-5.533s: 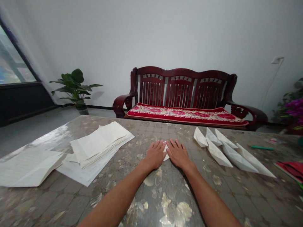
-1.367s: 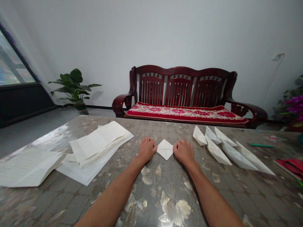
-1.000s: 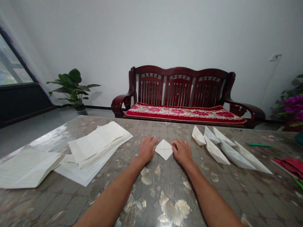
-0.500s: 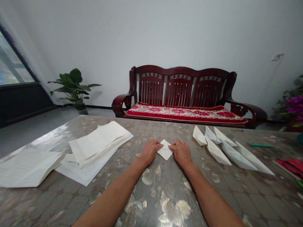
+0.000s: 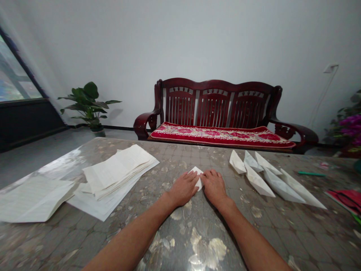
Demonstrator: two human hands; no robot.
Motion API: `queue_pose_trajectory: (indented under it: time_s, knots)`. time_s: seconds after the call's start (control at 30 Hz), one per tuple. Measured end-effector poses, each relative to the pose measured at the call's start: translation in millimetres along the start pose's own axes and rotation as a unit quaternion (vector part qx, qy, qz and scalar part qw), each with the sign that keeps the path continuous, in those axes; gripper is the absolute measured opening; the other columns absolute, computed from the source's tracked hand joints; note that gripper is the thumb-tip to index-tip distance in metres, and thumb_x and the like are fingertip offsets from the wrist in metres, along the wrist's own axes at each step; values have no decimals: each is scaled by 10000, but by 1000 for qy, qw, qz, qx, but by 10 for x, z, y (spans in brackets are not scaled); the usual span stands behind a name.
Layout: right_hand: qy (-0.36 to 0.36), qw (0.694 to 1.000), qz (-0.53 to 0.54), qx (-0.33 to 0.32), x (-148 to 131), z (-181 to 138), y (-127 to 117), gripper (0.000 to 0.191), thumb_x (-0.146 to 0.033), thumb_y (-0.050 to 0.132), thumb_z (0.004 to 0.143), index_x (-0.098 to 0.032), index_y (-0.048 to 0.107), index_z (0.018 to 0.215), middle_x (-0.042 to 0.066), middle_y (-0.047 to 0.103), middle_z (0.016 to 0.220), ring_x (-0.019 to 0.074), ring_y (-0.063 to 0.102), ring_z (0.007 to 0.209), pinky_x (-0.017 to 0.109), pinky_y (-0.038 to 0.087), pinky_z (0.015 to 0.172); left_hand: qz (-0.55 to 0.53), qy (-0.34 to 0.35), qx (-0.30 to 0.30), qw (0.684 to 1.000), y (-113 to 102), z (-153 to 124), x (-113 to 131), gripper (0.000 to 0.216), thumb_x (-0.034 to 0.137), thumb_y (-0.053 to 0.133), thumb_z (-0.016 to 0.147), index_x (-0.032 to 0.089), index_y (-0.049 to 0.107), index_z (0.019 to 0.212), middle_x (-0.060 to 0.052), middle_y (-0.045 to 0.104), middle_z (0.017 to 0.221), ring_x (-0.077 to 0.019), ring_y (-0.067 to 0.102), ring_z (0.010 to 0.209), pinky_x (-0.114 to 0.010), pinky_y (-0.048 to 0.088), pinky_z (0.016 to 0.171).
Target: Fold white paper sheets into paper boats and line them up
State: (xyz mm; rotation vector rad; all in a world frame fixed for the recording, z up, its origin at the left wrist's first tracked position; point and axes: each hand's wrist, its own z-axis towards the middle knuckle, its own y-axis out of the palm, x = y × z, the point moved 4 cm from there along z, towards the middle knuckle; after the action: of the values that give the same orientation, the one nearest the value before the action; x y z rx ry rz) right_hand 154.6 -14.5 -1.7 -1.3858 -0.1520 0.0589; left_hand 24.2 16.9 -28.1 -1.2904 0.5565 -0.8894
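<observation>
A small white square of folded paper [image 5: 199, 183] lies on the table with one corner pointing away from me. My left hand [image 5: 185, 187] rests flat across its left half, fingers spread and covering much of it. At the right edge, my right hand [image 5: 214, 185] holds the paper down against the table, its fingers close together and bent. Only the far tip and a strip between the hands show; the folds under my fingers are hidden.
Several folded paper boats [image 5: 259, 180] stand on the right. To the left lie a stack of paper sheets [image 5: 118, 171] and a loose folded sheet [image 5: 31, 199]. A green pen [image 5: 311, 174] and a red item [image 5: 345, 199] are at far right. Beyond the table [image 5: 180, 233] stands a wooden bench [image 5: 213, 107].
My left hand has slid right, from the paper's left edge to lying over its left half. My right hand has shifted slightly left, its fingers now further over the right edge.
</observation>
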Motion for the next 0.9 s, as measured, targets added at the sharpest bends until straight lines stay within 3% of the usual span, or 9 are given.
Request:
queue_pose_trajectory:
  time_s: [0.23, 0.4, 0.6, 0.8, 0.9]
  knots:
    - [43, 998, -26, -43, -146, -79, -151, 356, -108, 398, 934, -131, 672, 1159, 174, 651, 1156, 297, 521, 1097, 412, 344, 902, 49, -31, -14, 998, 11, -56, 66, 507, 398, 379, 1006, 166, 413, 1457, -162, 428, 1519, -284, 367, 1428, -458, 312, 1143]
    - [70, 996, -25, -53, -141, -91, -193, 340, -83, 428, 910, -104, 693, 1122, 210, 647, 1148, 311, 534, 1092, 439, 345, 910, 60, -93, -9, 994, 50, -49, 82, 516, 396, 449, 980, 155, 442, 1436, -185, 417, 1520, -318, 390, 1406, -470, 312, 1134]
    - [46, 998, -33, -41, -153, -72, -118, 334, -97, 425, 926, -94, 690, 1130, 202, 643, 1149, 313, 524, 1119, 440, 354, 962, 70, -97, 0, 993, 37, -5, 120, 498, 393, 485, 968, 126, 491, 1389, -225, 472, 1464, -336, 456, 1355, -497, 296, 1145]
    - [8, 998, 49, -36, -96, -48, 65, 421, -145, 394, 960, -170, 559, 1347, 139, 568, 1364, 257, 484, 1246, 375, 361, 1028, 32, -54, -13, 998, 32, 18, 73, 514, 375, 450, 980, 113, 432, 1422, -196, 443, 1499, -281, 377, 1423, -439, 280, 1172]
    - [16, 994, 94, -48, -22, -25, 114, 467, -138, 367, 958, -192, 518, 1397, 90, 492, 1475, 238, 408, 1363, 383, 318, 1097, 17, -66, -20, 997, 49, 36, 39, 527, 387, 434, 982, 117, 415, 1434, -179, 391, 1538, -268, 351, 1439, -429, 283, 1172]
